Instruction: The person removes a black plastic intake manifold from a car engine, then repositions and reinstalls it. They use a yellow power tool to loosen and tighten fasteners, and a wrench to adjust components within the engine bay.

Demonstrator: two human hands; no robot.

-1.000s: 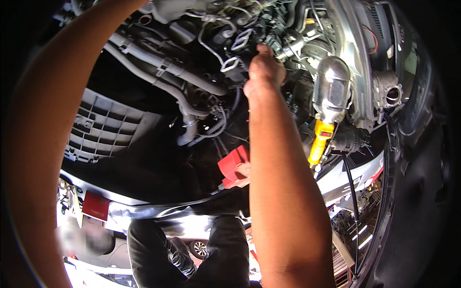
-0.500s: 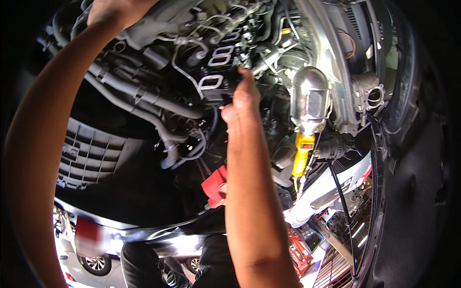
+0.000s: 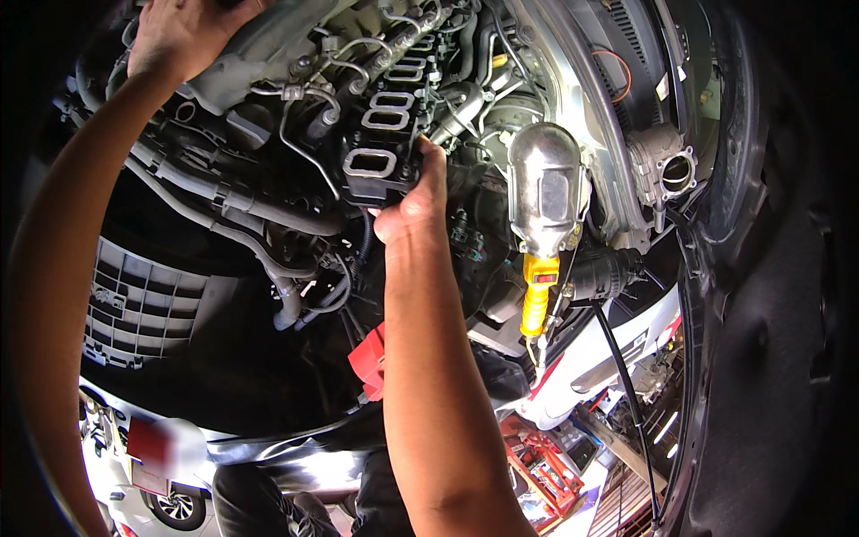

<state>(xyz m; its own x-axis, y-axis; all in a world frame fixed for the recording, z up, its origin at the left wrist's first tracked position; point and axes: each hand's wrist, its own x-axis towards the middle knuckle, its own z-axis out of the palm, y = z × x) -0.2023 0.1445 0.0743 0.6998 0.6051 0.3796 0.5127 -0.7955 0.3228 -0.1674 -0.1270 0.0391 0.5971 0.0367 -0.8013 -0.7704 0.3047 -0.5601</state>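
Observation:
My right hand (image 3: 420, 192) grips the near end of a black intake manifold (image 3: 380, 190), thumb up along its right side and the other fingers hidden beneath. The manifold's row of several oblong ports with pale rims faces up, running away from me beside the engine (image 3: 268, 58). At the upper left, my left hand (image 3: 183, 36) reaches over the far left of the engine. Its fingertips run into dark parts and the picture's top edge, so what they touch is hidden.
A lit work lamp (image 3: 546, 192) with a yellow handle hangs right of the manifold. Grey hoses (image 3: 224, 201) cross the left of the bay. A red cover (image 3: 367, 362) lies by my right forearm. A black prop rod (image 3: 617, 358) stands at the right.
The manifold's near end appears raised and tilted, with its ports showing more fully, and my right hand moved with it. My left hand has come slightly lower in view. The whole view shifted.

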